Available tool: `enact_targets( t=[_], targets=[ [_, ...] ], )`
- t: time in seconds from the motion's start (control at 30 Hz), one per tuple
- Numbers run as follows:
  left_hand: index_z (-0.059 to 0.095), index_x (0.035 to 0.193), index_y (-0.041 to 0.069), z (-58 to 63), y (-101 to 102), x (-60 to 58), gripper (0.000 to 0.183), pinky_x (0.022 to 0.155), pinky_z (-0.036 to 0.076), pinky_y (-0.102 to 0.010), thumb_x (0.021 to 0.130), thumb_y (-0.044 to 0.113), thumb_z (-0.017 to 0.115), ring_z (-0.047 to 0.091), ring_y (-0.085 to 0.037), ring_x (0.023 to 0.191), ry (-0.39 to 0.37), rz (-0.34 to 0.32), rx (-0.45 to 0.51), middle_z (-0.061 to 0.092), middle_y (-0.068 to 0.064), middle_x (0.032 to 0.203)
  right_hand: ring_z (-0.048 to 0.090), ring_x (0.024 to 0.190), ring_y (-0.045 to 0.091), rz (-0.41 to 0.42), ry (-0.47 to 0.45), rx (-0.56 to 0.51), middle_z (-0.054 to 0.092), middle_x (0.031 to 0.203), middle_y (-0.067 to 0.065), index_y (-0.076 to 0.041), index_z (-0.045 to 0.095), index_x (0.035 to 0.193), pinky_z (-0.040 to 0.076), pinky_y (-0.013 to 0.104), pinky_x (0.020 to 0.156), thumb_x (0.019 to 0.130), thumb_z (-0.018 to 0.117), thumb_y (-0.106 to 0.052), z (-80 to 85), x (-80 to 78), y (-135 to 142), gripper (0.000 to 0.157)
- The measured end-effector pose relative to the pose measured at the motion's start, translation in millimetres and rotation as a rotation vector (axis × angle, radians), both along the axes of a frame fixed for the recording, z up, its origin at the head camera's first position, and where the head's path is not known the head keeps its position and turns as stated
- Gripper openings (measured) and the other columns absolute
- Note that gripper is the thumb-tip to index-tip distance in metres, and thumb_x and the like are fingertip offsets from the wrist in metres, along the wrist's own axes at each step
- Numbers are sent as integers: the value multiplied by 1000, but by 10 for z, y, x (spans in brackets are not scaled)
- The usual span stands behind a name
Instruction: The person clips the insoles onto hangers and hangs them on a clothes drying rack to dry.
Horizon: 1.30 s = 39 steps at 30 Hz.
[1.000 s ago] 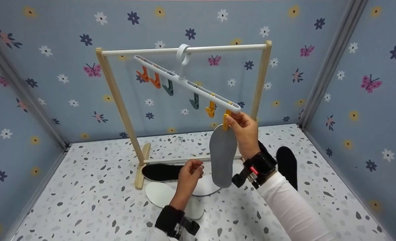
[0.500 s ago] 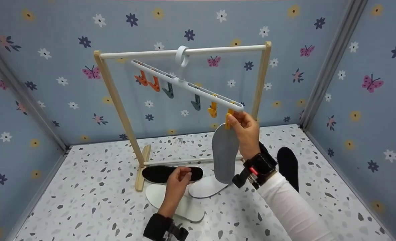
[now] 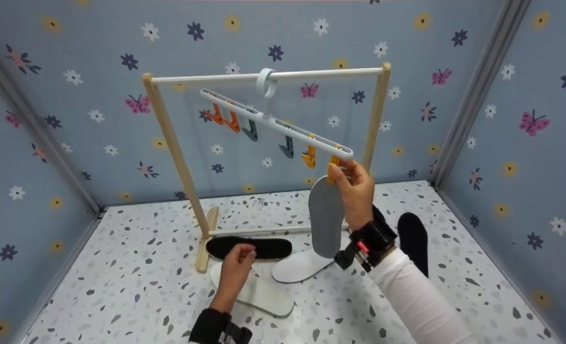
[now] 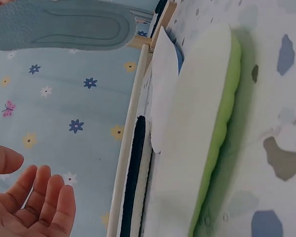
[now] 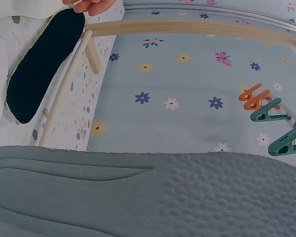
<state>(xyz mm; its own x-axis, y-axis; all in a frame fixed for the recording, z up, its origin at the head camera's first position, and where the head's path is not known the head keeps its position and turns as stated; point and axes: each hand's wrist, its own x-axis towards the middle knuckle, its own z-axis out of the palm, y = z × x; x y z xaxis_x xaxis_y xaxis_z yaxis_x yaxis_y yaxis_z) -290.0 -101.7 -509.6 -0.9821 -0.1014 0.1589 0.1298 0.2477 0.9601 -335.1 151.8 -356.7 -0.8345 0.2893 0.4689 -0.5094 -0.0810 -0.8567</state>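
Note:
In the head view, my right hand [image 3: 357, 196] pinches a yellow clip [image 3: 331, 174] at the near right end of a white clip hanger [image 3: 266, 116]. A grey insole [image 3: 327, 220] hangs upright below that clip, and its textured face [image 5: 227, 192] fills the lower right wrist view. My left hand [image 3: 234, 272] holds nothing and hovers with loosely bent fingers over a black insole [image 3: 273, 248] and a cream insole [image 3: 266, 296]. The left wrist view shows its fingers [image 4: 47, 202] apart from everything and the cream insole's green underside edge [image 4: 222, 133].
A wood-and-white rack [image 3: 331, 74] carries the hanger, which slants toward me. A second yellow clip [image 3: 310, 157], green clips [image 3: 288, 147] and orange clips [image 3: 233, 123] dangle from it. A white insole [image 3: 297, 268] lies under the grey one; another black insole [image 3: 413, 239] lies right.
My left hand has drawn back left and down, away from the grey insole. The right hand keeps its grip on the yellow clip; hanger end and insole have shifted slightly right.

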Motion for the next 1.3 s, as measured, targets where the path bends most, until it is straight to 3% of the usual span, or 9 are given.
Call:
enact_targets(
  t=[0.33, 0.6, 0.9, 1.07, 1.3],
  targets=[
    [60, 107, 1, -38, -206, 7, 17, 69, 43, -25, 94, 12, 57, 53, -12, 78, -14, 56, -68, 61, -8, 94, 60, 81, 15, -25, -1, 35, 62, 93, 7, 2, 61, 115, 49, 25, 73, 87, 68, -14, -8, 18, 20, 33],
    [58, 110, 0, -66, -316, -17, 20, 71, 44, -25, 94, 11, 55, 53, -14, 81, -57, 100, -53, 60, -9, 96, 57, 92, 16, -9, -18, 42, 61, 103, 8, 1, 59, 118, 46, 26, 81, 88, 67, -14, -43, 30, 74, 34],
    [58, 109, -1, -55, -445, -19, 22, 75, 42, -31, 94, 14, 55, 55, -19, 86, -72, 161, -155, 60, -10, 96, 55, 95, 18, -85, 37, -22, 61, 105, 8, 3, 59, 114, 44, 27, 83, 87, 65, -8, -139, 95, 167, 30],
    [57, 112, -1, -60, -564, 36, 26, 77, 43, -35, 93, 16, 53, 57, -27, 96, -138, 204, -221, 61, -14, 104, 56, 94, 18, -85, 38, -49, 61, 101, 6, 5, 58, 113, 44, 25, 83, 87, 65, -6, -185, 181, 201, 29],
    [52, 117, -3, -122, -740, 99, 33, 75, 45, -39, 93, 19, 51, 55, -32, 100, -232, 186, -262, 56, -20, 111, 56, 99, 18, -52, 52, -51, 60, 104, 14, 6, 58, 112, 45, 24, 87, 87, 64, -6, -220, 279, 237, 28]
  ],
)
